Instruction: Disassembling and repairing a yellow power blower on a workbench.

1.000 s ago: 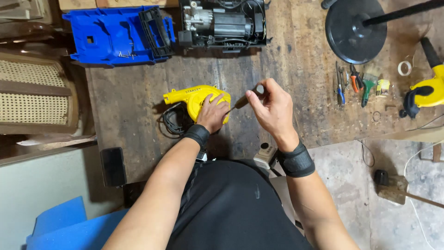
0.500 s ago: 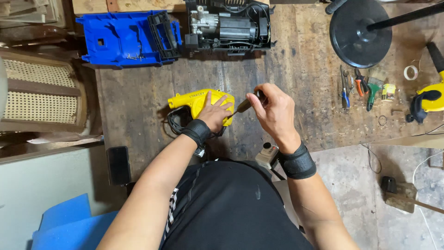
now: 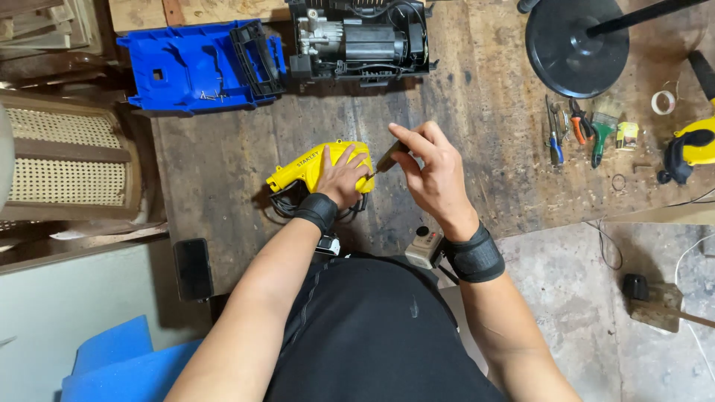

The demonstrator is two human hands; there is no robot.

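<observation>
Right hand [image 3: 432, 175] slightly higher on screwdriver [image 3: 389, 157]

blue plastic housing [image 3: 197, 67] beside black motor unit [image 3: 361, 41]; pliers [image 3: 579, 123] farther right.
</observation>
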